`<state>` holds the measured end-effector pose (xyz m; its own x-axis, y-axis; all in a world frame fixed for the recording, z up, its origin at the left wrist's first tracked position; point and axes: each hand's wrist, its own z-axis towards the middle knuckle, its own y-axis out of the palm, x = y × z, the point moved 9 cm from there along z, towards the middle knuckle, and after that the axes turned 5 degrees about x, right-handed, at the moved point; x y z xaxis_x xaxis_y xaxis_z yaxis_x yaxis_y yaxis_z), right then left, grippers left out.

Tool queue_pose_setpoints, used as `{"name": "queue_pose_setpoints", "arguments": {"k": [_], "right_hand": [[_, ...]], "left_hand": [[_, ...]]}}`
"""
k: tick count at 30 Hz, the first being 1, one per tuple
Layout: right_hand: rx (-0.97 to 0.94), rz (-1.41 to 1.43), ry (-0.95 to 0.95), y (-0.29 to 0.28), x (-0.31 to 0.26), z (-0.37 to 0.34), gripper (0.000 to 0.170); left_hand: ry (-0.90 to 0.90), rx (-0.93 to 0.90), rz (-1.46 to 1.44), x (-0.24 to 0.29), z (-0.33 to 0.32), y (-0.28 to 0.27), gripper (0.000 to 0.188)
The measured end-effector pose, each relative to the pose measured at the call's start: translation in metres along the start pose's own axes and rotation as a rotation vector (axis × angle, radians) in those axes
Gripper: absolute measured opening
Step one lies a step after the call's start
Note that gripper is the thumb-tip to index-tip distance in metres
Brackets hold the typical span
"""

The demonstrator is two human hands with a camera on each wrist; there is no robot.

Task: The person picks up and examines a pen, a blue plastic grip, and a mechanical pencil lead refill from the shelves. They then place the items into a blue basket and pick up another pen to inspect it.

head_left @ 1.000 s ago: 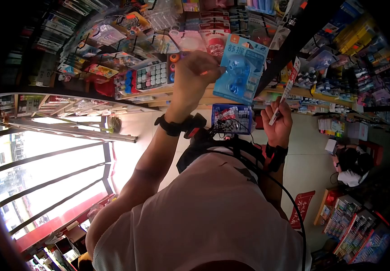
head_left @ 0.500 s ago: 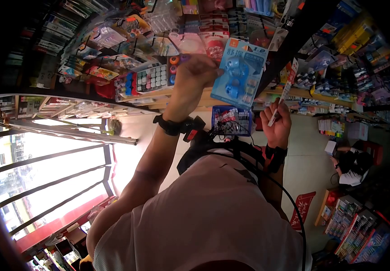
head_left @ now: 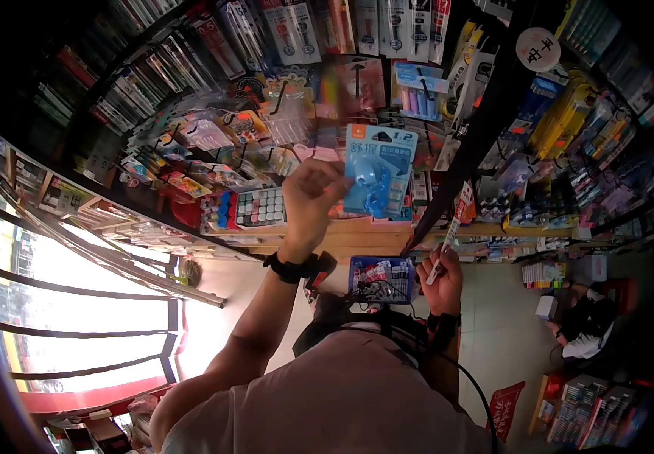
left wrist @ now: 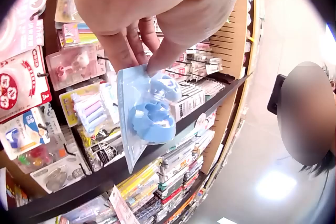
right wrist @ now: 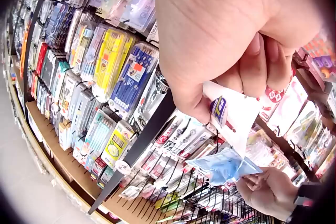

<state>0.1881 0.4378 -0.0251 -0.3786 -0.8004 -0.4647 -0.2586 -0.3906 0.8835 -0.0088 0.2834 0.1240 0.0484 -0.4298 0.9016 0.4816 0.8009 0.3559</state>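
Note:
My left hand (head_left: pixel 312 198) pinches the left edge of a blue blister pack (head_left: pixel 401 163) in front of the shelf. Behind its clear plastic sit moulded blue pieces (left wrist: pixel 152 121) that look like pencil grips. In the left wrist view the thumb and fingers meet at the top edge of the card. My right hand (head_left: pixel 442 281), lower and to the right, holds a thin packaged card (head_left: pixel 459 216) that appears nearly edge-on in the head view. The right wrist view shows the white face of this card (right wrist: pixel 239 121) between thumb and curled fingers, with the blue pack beyond it.
Hooks full of packaged stationery (head_left: pixel 266 129) line the shelf ahead, split by a dark post (head_left: pixel 486 113). Below the wooden shelf edge (head_left: pixel 357 238) is a blue basket (head_left: pixel 353 284) with packs and cables. Someone in a white top (head_left: pixel 588 340) sits at the right.
The head view has tilted up, so the shelves, both hands and their packs appear lower and more upper shelf shows. Both hands keep their holds, and the blue pack has turned to stand more upright.

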Motion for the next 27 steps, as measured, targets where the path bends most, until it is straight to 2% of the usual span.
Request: {"name": "queue_pose_setpoints", "arguments": {"k": [1, 3, 7, 9, 17, 23, 27], "right_hand": [[-0.006, -0.004, -0.001, 0.002, 0.000, -0.001, 0.016], [0.012, -0.012, -0.011, 0.002, -0.001, -0.001, 0.017], [-0.059, 0.019, 0.008, 0.004, -0.003, -0.002, 0.019], [-0.012, 0.005, -0.005, 0.001, -0.007, -0.003, 0.020], [-0.016, -0.007, -0.049, -0.003, -0.011, -0.005, 0.020], [-0.001, 0.008, -0.009, -0.008, -0.005, -0.003, 0.016], [0.010, 0.019, -0.006, -0.003, -0.005, -0.003, 0.016]], "left_hand": [[0.006, 0.001, -0.003, -0.001, 0.008, 0.000, 0.019], [0.143, 0.044, 0.017, 0.003, 0.027, -0.008, 0.018], [0.115, 0.106, -0.058, -0.011, 0.046, -0.016, 0.017], [0.130, 0.118, -0.053, -0.016, 0.052, -0.021, 0.014], [0.181, 0.190, -0.017, -0.031, 0.064, -0.033, 0.013], [0.247, 0.246, 0.042, -0.037, 0.086, -0.027, 0.014], [0.210, 0.348, 0.180, -0.046, 0.102, -0.022, 0.016]]}}
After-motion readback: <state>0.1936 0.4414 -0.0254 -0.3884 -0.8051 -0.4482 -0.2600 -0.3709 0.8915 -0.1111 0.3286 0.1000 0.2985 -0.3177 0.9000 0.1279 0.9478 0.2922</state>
